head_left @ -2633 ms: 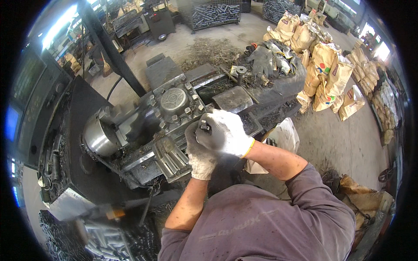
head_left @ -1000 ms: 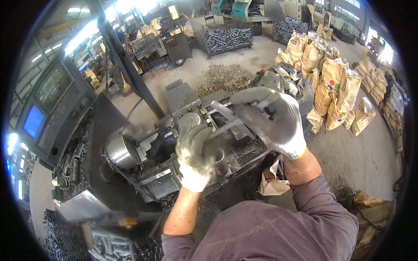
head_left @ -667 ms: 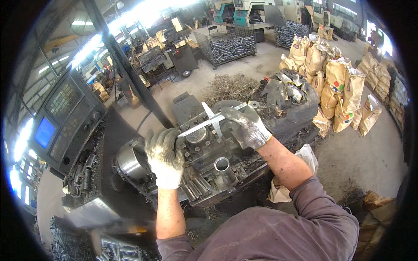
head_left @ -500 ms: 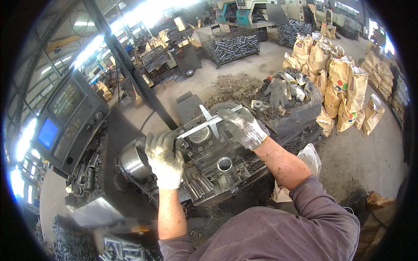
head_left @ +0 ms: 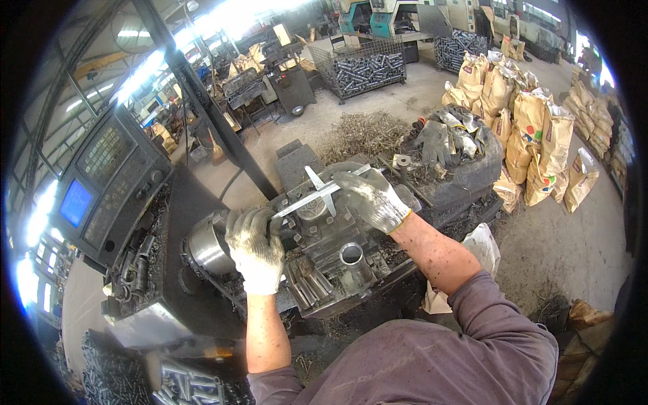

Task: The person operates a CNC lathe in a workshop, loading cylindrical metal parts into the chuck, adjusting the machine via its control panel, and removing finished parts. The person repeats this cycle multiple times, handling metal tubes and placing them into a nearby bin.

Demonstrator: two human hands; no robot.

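Note:
A silver vernier caliper [head_left: 304,201] slants over the machine's tool post, its jaws crossing the beam near the middle. My right hand [head_left: 371,197], in a grey-white glove, is closed around the caliper's right part, beside the jaws. My left hand [head_left: 255,250], gloved too, has its fingers curled at the beam's left end; its fingertips are partly hidden. Left of that hand is a shiny round chuck [head_left: 210,248]. Below the caliper, an upright hollow metal cylinder [head_left: 352,256] stands on the carriage, with several metal bars [head_left: 312,287] lying beside it.
A control panel [head_left: 111,185] with a blue screen stands at the left. Dirty gloves [head_left: 439,142] lie on a dark surface at the right, near stacked paper sacks [head_left: 530,135]. Metal shavings [head_left: 368,135] and a wire bin of parts [head_left: 368,71] are behind. More metal parts [head_left: 189,388] lie at lower left.
The view has shifted slightly. The caliper and my right hand have moved a little left relative to the machine; both hands keep nearly the same pose.

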